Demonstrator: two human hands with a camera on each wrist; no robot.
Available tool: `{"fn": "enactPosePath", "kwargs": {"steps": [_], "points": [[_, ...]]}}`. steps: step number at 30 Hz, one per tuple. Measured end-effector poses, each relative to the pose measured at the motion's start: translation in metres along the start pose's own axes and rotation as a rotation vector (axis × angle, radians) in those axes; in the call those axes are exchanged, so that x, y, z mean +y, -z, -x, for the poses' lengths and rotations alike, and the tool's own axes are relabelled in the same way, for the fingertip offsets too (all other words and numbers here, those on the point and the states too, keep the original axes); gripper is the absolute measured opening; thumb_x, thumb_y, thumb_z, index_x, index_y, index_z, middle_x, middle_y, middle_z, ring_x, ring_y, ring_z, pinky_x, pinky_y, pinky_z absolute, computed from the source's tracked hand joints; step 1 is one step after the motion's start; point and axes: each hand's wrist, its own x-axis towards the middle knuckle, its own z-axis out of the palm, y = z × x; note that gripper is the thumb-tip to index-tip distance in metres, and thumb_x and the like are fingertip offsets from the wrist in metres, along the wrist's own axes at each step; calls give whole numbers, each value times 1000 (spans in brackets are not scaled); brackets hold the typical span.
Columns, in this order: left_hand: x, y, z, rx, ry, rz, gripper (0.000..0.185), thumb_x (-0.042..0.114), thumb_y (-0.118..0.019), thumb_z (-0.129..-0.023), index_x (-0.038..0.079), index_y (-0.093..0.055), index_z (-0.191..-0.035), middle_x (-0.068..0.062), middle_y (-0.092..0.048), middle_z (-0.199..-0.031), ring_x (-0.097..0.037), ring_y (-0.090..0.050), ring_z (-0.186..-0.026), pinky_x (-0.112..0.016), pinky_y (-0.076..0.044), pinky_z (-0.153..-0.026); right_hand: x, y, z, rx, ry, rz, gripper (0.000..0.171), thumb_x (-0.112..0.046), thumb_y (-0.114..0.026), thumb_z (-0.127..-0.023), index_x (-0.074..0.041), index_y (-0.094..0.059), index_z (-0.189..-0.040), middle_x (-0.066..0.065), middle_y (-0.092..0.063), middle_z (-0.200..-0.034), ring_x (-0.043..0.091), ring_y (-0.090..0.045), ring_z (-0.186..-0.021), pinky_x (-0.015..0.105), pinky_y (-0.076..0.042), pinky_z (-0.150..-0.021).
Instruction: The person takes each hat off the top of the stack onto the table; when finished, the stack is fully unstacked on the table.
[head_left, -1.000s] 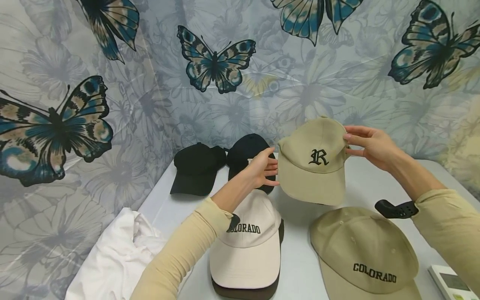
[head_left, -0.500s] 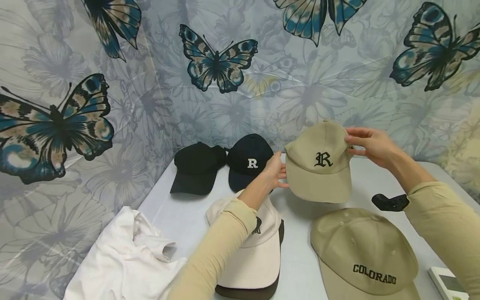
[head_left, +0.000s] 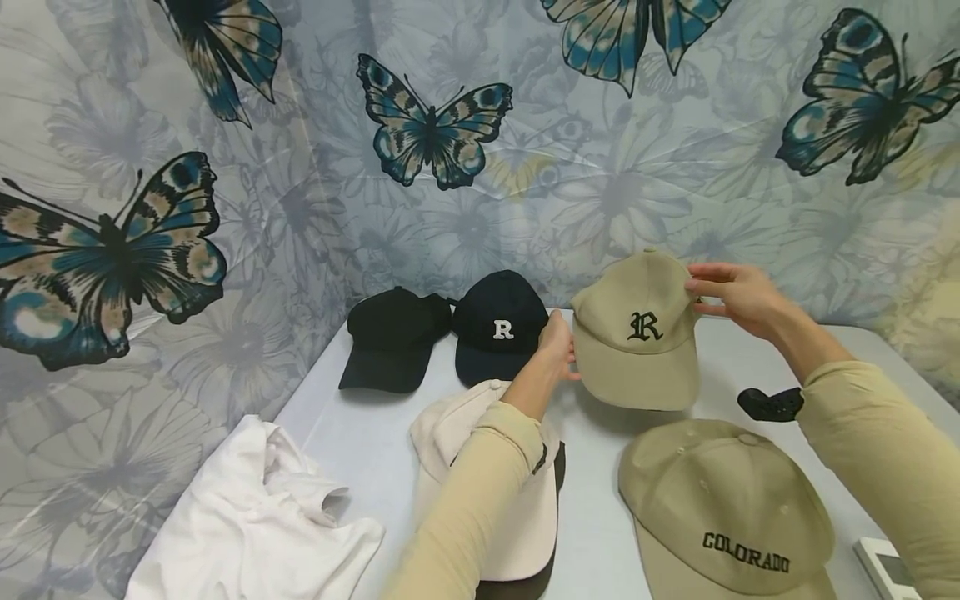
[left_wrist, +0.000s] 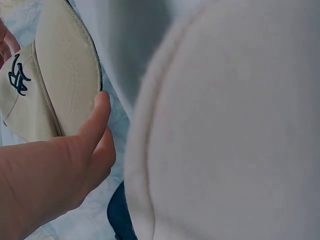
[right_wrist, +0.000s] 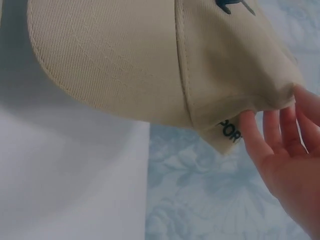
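Note:
A beige cap with a dark gothic R on its front is up at the back of the table, right of middle. My right hand pinches the rim of its crown on the right side; in the right wrist view, fingertips lie at that rim, beside a printed inner band. My left hand is at the cap's left side. In the left wrist view its extended fingers touch the edge of the brim. Beside the left hand stands a navy cap with a white R.
A black cap stands at back left. Under my left forearm lies a cream cap on a dark brown one. An olive-beige COLORADO cap lies front right, near a white device. White cloth is heaped at left.
The beige cap has moved slightly right and down, its brim now close over the table. My left hand has followed it rightward, uncovering the navy cap's R. The right hand keeps its grip.

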Motion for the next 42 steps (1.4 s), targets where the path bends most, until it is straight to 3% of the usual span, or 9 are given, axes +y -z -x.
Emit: {"fn": "enactPosePath", "kwargs": {"steps": [6, 11, 20, 25, 33, 42], "points": [[-6, -6, -8, 91, 5, 28, 57, 46, -28, -100, 2, -63, -107, -12, -59, -89, -31, -58, -94, -59, -40, -91, -1, -4, -4, 2, -28, 63, 58, -30, -58, -96, 3, -35, -139, -5, -47, -115, -4, -53, -94, 28, -48, -90], [-13, -8, -14, 118, 34, 93, 59, 47, -28, -99, 0, -63, -110, -12, -60, -94, -31, -57, -99, -59, -39, -92, 0, -5, -7, -10, -49, 115, 62, -28, -53, -99, 6, -28, -144, 11, -38, -131, -6, -52, -94, 31, -47, -92], [-22, 0, -20, 49, 128, 212, 70, 51, -24, -99, -6, -58, -122, -18, -56, -121, -32, -50, -117, -57, -31, -100, 10, -4, -14, -25, -68, 130, 59, -23, -54, -99, 8, -29, -143, 0, -47, -117, -3, -51, -93, 33, -48, -91], [-23, 3, -26, 30, 163, 264, 70, 51, -24, -99, -7, -56, -123, -19, -53, -122, -33, -49, -118, -58, -30, -100, 13, -4, -14, -36, -92, 129, 60, -23, -52, -100, 8, -27, -145, 12, -42, -129, 0, -50, -96, 35, -47, -93], [-25, 4, -32, 20, 168, 322, 74, 54, -25, -97, -9, -58, -121, -19, -53, -120, -34, -48, -119, -59, -29, -100, 18, -2, -16, -19, -109, 116, 59, -21, -51, -100, 7, -27, -145, 17, -38, -133, 1, -50, -97, 37, -45, -96], [-32, 7, -38, 8, 160, 404, 78, 56, -23, -96, -9, -54, -127, -22, -52, -130, -35, -45, -123, -58, -28, -102, 21, -2, -17, -3, -113, 107, 58, -20, -50, -100, 7, -26, -145, 22, -33, -138, 20, -45, -114, 41, -42, -98]]}}
